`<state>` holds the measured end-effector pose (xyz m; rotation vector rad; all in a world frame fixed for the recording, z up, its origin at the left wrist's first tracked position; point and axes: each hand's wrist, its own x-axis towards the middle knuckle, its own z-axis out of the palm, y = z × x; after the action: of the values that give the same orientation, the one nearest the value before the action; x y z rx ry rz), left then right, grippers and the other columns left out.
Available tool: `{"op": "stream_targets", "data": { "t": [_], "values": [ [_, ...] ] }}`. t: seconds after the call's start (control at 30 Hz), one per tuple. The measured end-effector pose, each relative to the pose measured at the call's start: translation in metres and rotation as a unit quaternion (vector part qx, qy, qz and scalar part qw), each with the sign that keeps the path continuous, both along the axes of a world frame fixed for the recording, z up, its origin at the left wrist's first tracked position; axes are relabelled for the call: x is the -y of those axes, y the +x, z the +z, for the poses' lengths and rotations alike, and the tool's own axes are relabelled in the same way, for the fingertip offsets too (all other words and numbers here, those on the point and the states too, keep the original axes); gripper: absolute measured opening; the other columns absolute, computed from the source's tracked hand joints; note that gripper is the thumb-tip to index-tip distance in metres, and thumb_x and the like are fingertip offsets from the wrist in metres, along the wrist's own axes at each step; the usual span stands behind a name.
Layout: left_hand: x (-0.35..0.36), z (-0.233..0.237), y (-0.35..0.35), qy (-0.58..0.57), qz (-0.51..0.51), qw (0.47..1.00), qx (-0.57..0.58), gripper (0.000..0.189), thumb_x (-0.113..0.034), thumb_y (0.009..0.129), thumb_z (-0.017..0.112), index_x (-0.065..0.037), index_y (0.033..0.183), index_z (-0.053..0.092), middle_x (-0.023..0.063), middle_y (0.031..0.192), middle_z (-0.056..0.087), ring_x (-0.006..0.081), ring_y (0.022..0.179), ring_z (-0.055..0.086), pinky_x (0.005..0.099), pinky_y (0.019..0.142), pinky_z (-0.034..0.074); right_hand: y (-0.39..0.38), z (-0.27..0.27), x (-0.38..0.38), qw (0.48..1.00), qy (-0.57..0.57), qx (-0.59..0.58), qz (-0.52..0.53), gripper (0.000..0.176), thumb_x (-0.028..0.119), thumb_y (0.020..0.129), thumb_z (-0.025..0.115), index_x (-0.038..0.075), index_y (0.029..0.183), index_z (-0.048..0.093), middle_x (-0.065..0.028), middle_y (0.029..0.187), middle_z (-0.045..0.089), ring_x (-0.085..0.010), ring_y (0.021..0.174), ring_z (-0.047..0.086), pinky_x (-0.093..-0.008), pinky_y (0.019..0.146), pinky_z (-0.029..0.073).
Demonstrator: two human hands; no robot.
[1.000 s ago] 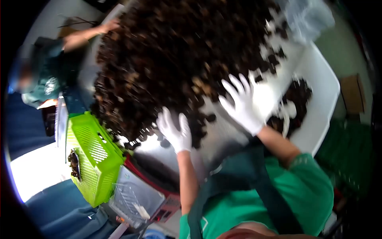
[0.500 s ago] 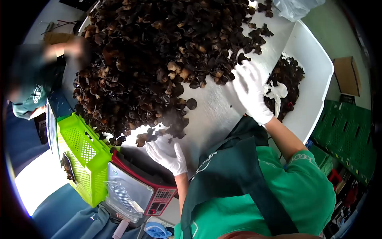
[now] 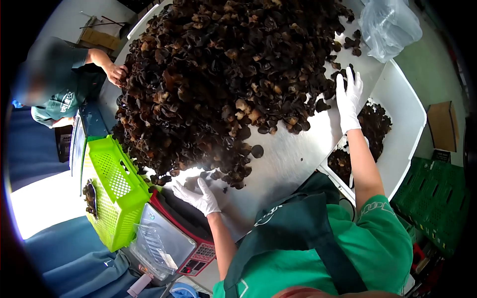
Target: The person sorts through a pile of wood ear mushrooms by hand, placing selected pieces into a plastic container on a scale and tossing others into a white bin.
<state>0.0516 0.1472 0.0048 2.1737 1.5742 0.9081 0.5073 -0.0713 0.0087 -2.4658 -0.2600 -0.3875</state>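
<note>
A large heap of dark brown, ear-shaped fungus pieces (image 3: 208, 74) covers much of the metal table (image 3: 283, 154). My left hand (image 3: 198, 197), in a white glove, rests by the heap's near left edge, fingers spread and nothing in them. At the heap's right edge is my right hand (image 3: 349, 97), also gloved in white, with its fingers apart and holding nothing. Under my right forearm, more dark pieces (image 3: 375, 124) lie in a white bin (image 3: 405, 119), with something white among them.
A co-worker's bare hand (image 3: 117, 74) touches the heap's left side. A lime green basket (image 3: 107, 198) and a red scale (image 3: 198, 258) stand at the lower left. A clear plastic bag (image 3: 387, 27) lies at the upper right; green crates (image 3: 432, 198) stand at the right.
The view has shifted, so the heap sits lower and further right. My right hand has moved up along the heap's right edge. The co-worker's hand now shows clearly at the heap.
</note>
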Motion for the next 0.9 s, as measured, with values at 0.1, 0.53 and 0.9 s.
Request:
{"op": "stream_targets", "data": {
  "t": [0.1, 0.53, 0.9],
  "values": [
    [0.0, -0.005, 0.008, 0.023, -0.021, 0.999, 0.032, 0.082, -0.03, 0.092, 0.07, 0.001, 0.155, 0.028, 0.0289, 0.159, 0.024, 0.0437, 0.149, 0.022, 0.0528, 0.121, 0.019, -0.015, 0.024, -0.014, 0.998, -0.018, 0.045, 0.05, 0.05, 0.038, 0.097, 0.062, 0.013, 0.14, 0.058, -0.0191, 0.15, 0.046, -0.0384, 0.137, 0.043, -0.0486, 0.116, 0.034],
    [0.015, -0.025, 0.012, 0.031, 0.009, 0.992, 0.124, 0.067, -0.017, 0.088, 0.069, 0.004, 0.145, 0.041, 0.0249, 0.15, 0.036, 0.0412, 0.14, 0.035, 0.0494, 0.118, 0.026, -0.077, 0.031, -0.141, 0.926, -0.172, 0.102, 0.32, 0.023, 0.027, 0.094, 0.062, 0.017, 0.114, 0.066, -0.0055, 0.082, 0.068, -0.0256, 0.08, 0.066, -0.0399, 0.075, 0.052],
    [0.018, -0.022, 0.015, 0.042, 0.022, 0.993, 0.11, 0.063, -0.019, 0.091, 0.068, 0.004, 0.143, 0.043, 0.0226, 0.144, 0.04, 0.0381, 0.134, 0.04, 0.0481, 0.116, 0.029, -0.085, 0.029, -0.134, 0.923, -0.18, 0.12, 0.319, 0.026, 0.032, 0.094, 0.062, 0.016, 0.114, 0.067, -0.0039, 0.082, 0.067, -0.0238, 0.079, 0.066, -0.0376, 0.072, 0.053]
  ]
}}
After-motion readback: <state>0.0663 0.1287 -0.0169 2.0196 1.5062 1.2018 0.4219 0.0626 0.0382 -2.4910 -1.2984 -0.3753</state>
